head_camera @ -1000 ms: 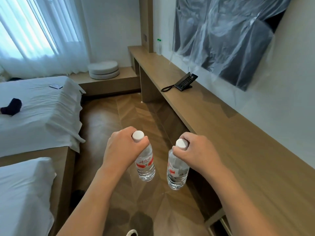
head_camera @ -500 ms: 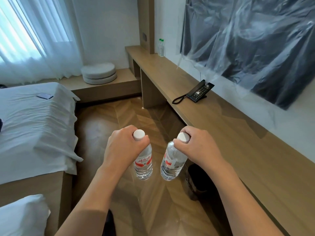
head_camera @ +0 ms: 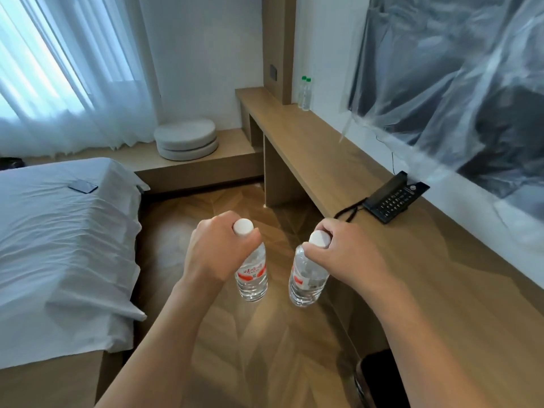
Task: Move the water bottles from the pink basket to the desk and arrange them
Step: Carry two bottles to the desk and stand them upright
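Note:
My left hand (head_camera: 216,251) grips the neck of a clear water bottle (head_camera: 252,275) with a white cap and red label, hanging upright over the wooden floor. My right hand (head_camera: 347,254) holds a second, like bottle (head_camera: 306,282) by its neck, slightly tilted, just left of the desk's front edge. The long wooden desk (head_camera: 309,148) runs along the right wall. Two green-capped bottles (head_camera: 304,92) stand at its far end by the wall. The pink basket is out of view.
A black desk phone (head_camera: 394,198) with a coiled cord sits on the desk ahead of my right hand. A bed (head_camera: 59,231) with white sheets and a dark phone (head_camera: 83,187) fills the left. Round cushions (head_camera: 187,139) lie on the window bench. A dark bin (head_camera: 379,378) stands under the desk.
I have walked forward along the desk with both bottles in hand. The desk phone and the far green-capped bottles are nearer. The pillow at lower left has left the view.

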`<move>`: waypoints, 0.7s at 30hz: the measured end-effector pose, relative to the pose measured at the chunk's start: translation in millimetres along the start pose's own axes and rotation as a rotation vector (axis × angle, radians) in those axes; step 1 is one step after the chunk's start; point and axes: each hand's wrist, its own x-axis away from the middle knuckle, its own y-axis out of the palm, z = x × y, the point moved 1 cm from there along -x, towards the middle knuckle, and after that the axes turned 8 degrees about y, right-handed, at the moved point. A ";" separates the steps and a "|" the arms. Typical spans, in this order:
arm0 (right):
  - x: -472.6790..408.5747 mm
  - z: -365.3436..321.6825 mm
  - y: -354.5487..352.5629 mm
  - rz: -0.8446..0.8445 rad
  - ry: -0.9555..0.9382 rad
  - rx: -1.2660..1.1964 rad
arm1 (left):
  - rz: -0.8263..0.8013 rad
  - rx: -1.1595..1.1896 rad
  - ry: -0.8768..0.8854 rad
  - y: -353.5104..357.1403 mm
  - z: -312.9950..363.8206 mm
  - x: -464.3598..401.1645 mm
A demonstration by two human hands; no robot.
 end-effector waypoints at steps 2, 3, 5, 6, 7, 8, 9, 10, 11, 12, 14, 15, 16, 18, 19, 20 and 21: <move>-34.5 -8.5 1.0 -0.002 0.006 -0.008 | 0.020 0.014 -0.003 3.5 -8.4 -32.7; -52.0 -12.2 3.1 0.001 0.006 -0.011 | 0.029 0.022 -0.006 6.4 -14.7 -48.5; -88.0 -20.2 11.5 0.007 0.006 -0.011 | 0.042 0.033 -0.013 12.8 -31.1 -80.5; -106.0 -25.0 16.7 0.009 0.008 -0.003 | 0.045 0.032 -0.016 15.8 -40.3 -96.7; -124.2 -29.6 22.2 0.011 0.012 0.008 | 0.044 0.028 -0.020 18.8 -49.4 -113.1; -143.6 -33.8 28.0 0.012 0.018 0.017 | 0.041 0.024 -0.023 22.3 -58.8 -131.0; -163.6 -38.2 34.2 0.010 0.023 0.022 | 0.037 0.020 -0.024 26.1 -68.2 -149.3; -182.7 -43.7 40.1 0.007 0.022 0.029 | 0.028 0.016 -0.023 29.5 -77.5 -167.0; -201.8 -50.0 45.8 0.005 0.018 0.034 | 0.019 0.016 -0.020 31.7 -85.7 -184.3; -221.2 -56.3 50.5 0.009 0.018 0.038 | 0.010 0.023 -0.018 33.7 -94.8 -202.3; -262.7 -71.2 56.8 0.026 0.022 0.041 | -0.006 0.033 -0.006 36.4 -114.4 -244.0; -278.1 -78.8 57.6 0.028 0.021 0.046 | -0.010 0.036 -0.004 37.1 -123.0 -261.1; -296.7 -86.6 59.6 0.030 0.020 0.050 | -0.011 0.042 -0.002 37.5 -132.7 -280.4; -332.9 -99.3 63.2 0.057 0.010 0.054 | -0.008 0.052 0.008 40.2 -150.4 -318.7; -350.2 -105.4 65.5 0.071 0.001 0.053 | -0.003 0.057 0.010 41.6 -158.0 -336.7; -366.6 -111.2 67.8 0.082 -0.008 0.051 | 0.006 0.064 0.008 42.7 -165.3 -353.9; -382.8 -116.8 69.9 0.089 -0.012 0.048 | 0.014 0.069 0.005 43.1 -171.5 -370.5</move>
